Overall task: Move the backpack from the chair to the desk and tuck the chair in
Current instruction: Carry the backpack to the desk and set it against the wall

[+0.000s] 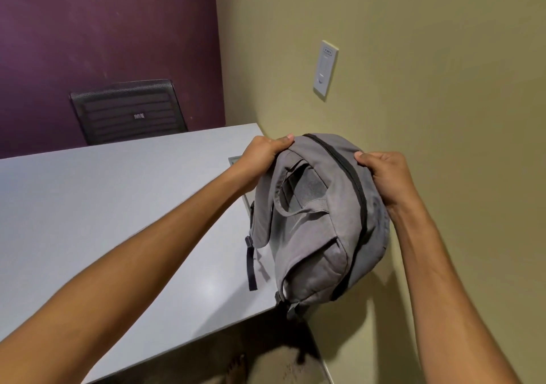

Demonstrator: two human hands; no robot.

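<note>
Both hands, left hand [263, 154] and right hand [384, 174], grip the unlabelled grey backpack [322, 221] over the desk [103, 206].

I have a single wide-angle view, worn on the head, looking forward and steeply down over both outstretched forearms, so the near edge of the table [124, 224] fills the lower left and a bare foot [236, 367] on the floor shows at the bottom. It faces the room corner where the purple wall [106, 29] meets the yellow-green wall [428, 58]. The hands sit close to my lens; the chair back [128, 112] beyond the table's far edge is farthest off.
</note>
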